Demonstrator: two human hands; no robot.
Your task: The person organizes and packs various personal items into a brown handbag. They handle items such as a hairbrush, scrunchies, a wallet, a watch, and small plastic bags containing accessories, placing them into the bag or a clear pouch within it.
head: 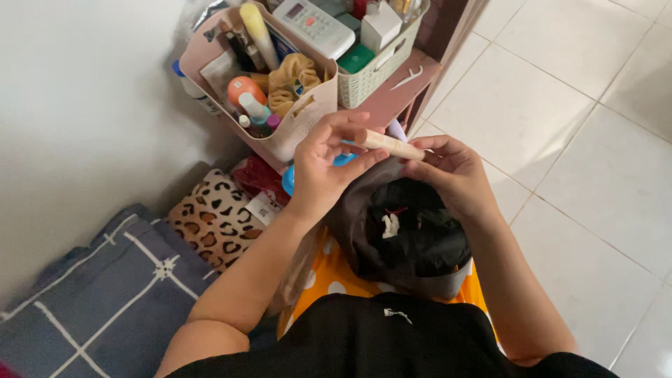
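- Left hand (323,164): fingers curled round one end of a cream tube (392,145), thumb and fingertips pinching it, closed on it.
- Right hand (451,171): fingers bent in, tips at the other end of the cream tube; grip looks closed on that tip, exact contact hard to see.
- Cream tube: held level between both hands, in the air above the open black bag (413,238), just in front of the pink basket (297,129).
- Black bag: mouth open, sits in the person's lap on orange polka-dot cloth (329,280); a small white scrap (390,225) lies inside.
- Blue round thing (288,180): partly hidden behind left hand, can't tell what it is.
- Pink basket: stuffed with bottles, tubes, a yellow scrunchie (294,80); orange-capped bottle (243,89) upright in it.
- White woven basket (371,73): right beside the pink one, touching; holds a white remote (313,24) and small boxes.
- Both baskets stand on a pink shelf (399,94); a white floss pick (408,77) lies on its bare part.
- Leopard-print pillow (213,217) and grey-blue checked bedding (105,301) lie at left by the wall.
- White tiled floor (574,140) at right.
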